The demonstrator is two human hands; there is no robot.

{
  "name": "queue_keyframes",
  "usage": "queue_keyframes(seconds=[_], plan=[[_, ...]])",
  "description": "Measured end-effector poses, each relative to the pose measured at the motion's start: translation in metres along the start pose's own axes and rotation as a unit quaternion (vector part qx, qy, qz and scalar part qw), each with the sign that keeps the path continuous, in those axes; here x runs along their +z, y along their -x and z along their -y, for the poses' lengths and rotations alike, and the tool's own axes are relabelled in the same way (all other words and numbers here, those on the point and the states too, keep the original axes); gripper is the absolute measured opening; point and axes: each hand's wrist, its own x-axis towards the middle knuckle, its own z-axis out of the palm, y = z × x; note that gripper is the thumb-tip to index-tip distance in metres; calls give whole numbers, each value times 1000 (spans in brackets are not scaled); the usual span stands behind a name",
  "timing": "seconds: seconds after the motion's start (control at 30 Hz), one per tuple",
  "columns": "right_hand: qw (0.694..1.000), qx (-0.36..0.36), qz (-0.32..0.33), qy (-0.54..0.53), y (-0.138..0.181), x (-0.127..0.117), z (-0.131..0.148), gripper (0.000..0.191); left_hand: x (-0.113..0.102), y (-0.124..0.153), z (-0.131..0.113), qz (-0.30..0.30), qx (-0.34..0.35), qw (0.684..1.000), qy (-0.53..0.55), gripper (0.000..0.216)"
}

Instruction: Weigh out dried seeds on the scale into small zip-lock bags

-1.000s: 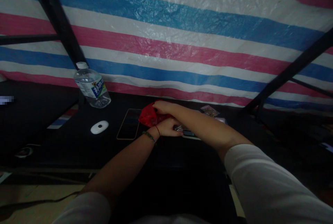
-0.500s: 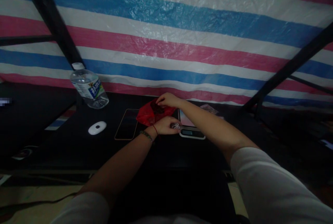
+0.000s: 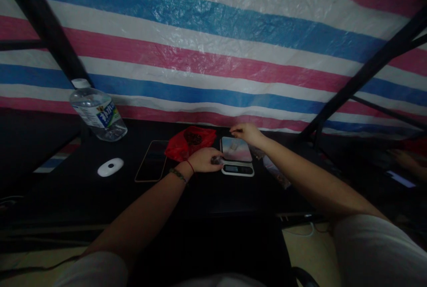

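Observation:
My left hand [image 3: 204, 161] rests on the dark table, fingers closed around a small shiny packet at the left edge of a small digital scale [image 3: 236, 156]. My right hand [image 3: 245, 132] hovers over the scale's far edge, fingers pinched on something I cannot make out. A red plastic bag [image 3: 187, 142] with dark pieces inside lies open just left of the scale, behind my left hand.
A phone [image 3: 151, 167] lies face up left of the bag, a white oval device [image 3: 110, 167] further left, and a water bottle [image 3: 96, 110] at the back left. Clear packets [image 3: 275, 170] lie right of the scale. A striped tarp hangs behind; another person's hand [image 3: 405, 159] shows at far right.
My right hand has moved from the red bag rightward to above the scale's platform. The left hand stayed by the scale's left edge. The view has shifted, showing the whole scale.

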Motion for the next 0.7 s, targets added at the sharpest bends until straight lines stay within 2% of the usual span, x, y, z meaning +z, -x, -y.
queue_keyframes(seconds=[0.13, 0.27, 0.33, 0.4, 0.5, 0.57, 0.63, 0.7], plan=[[999, -17, 1, 34, 13, 6, -4, 23, -4, 1, -4, -9, -58, 994, -97, 35], [999, -6, -6, 38, 18, 7, -8, 22, -4, -6, -14, -91, -78, 988, -101, 61], [999, -10, -7, 35, 18, 8, -11, 21, -1, -19, -20, -119, -85, 985, -92, 63], [999, -17, -10, 33, 19, 9, -14, 21, 6, -38, -23, -122, -106, 984, -81, 69], [999, -30, -11, 36, 19, 12, -16, 22, 18, -70, -21, -117, -158, 979, -52, 101], [998, -39, -8, 50, 18, 13, -16, 23, 25, -90, -16, -113, -181, 977, -27, 114], [996, -45, 5, 75, 16, 14, -15, 22, 29, -104, -10, -111, -183, 977, 6, 120], [993, -48, 28, 103, 15, 13, -12, 20, 31, -114, -4, -105, -163, 980, 36, 112]])
